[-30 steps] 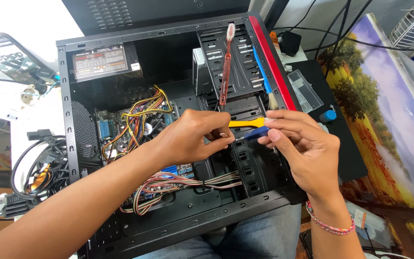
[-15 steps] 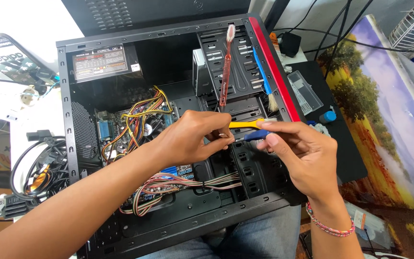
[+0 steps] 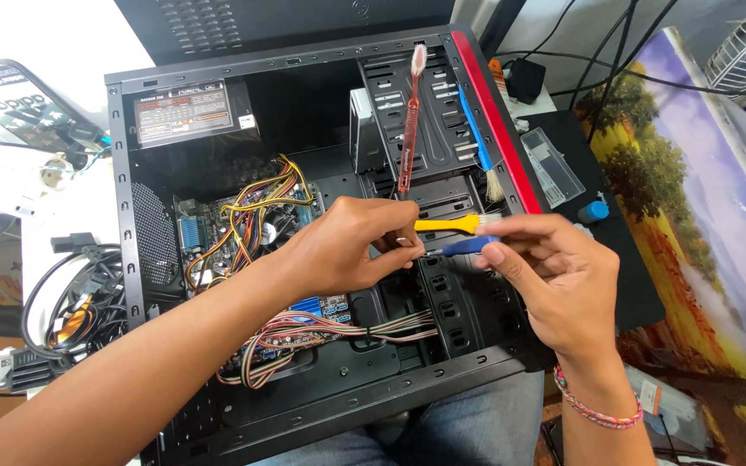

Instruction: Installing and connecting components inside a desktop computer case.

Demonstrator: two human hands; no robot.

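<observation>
An open black computer case (image 3: 123,173) lies on its side in front of me. My left hand (image 3: 347,246) reaches in over the motherboard (image 3: 261,229), with thumb and fingers pinched at the metal tip of a small blue-handled screwdriver (image 3: 468,247). My right hand (image 3: 554,285) grips that handle from the right, above the drive cage (image 3: 442,112). A yellow-handled brush (image 3: 446,224) lies just behind the screwdriver, touching my fingers. What sits between my left fingertips is hidden.
A red toothbrush (image 3: 409,121) and a blue brush (image 3: 477,147) rest on the drive cage. The power supply (image 3: 187,112) fills the far left corner, with coloured cable bundles (image 3: 321,332) below. Loose cables (image 3: 71,302) lie to the left and a clear box (image 3: 554,168) to the right.
</observation>
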